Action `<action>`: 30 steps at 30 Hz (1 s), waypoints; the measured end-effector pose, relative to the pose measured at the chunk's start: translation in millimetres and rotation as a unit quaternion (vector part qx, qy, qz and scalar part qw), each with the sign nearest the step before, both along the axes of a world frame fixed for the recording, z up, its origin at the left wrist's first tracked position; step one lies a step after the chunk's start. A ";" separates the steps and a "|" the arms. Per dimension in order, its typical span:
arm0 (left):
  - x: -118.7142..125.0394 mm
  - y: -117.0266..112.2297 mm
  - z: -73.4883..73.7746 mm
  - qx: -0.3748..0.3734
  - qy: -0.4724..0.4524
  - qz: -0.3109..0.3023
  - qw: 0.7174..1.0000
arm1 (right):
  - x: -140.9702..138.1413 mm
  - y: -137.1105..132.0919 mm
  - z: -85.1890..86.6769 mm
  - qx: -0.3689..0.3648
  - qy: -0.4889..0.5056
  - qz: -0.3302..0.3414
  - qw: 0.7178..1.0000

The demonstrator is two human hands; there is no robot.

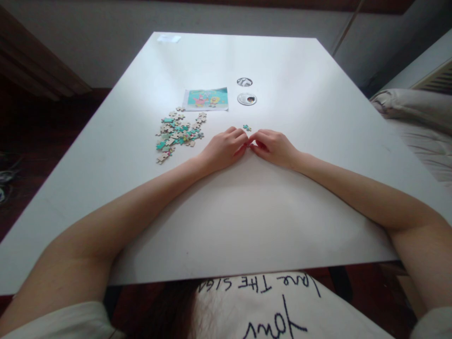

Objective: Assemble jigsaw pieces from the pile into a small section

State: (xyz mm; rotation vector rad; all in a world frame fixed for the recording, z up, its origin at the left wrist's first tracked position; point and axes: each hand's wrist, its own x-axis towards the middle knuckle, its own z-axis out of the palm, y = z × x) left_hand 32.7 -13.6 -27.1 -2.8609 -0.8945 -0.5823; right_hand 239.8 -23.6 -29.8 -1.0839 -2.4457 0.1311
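My left hand (225, 149) and my right hand (273, 147) rest on the white table (318, 117), fingertips pinched together and touching each other at the middle. Something very small sits between the fingertips; I cannot make it out. A single teal puzzle piece (246, 127) lies just beyond the fingertips. A loose heap of jigsaw pieces (176, 134) lies to the left of my left hand. Behind the heap lies a printed reference picture (205, 99) with cartoon figures on a teal ground.
Two small round shiny objects, the nearer one (246, 99) and the farther one (244, 82), sit right of the picture. A pale slip (168, 38) lies at the far left corner. A bed with grey bedding (416, 117) stands to the right. Dark floor lies to the left.
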 end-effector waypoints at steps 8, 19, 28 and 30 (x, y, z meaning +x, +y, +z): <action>0.2 0.0 0.2 -0.005 -0.007 -0.005 1.000 | 0.2 0.5 -0.4 0.001 0.004 0.002 1.000; 0.1 -0.1 0.7 -0.006 -0.003 -0.003 1.000 | -0.4 -0.3 0.0 0.003 0.004 0.004 1.000; 0.0 -0.2 0.3 -0.007 -0.003 0.000 1.000 | 0.7 0.6 -0.8 0.008 0.004 0.008 1.000; 0.1 -0.2 0.3 -0.005 -0.002 0.000 1.000 | 0.7 0.7 -1.0 0.008 0.005 0.006 1.000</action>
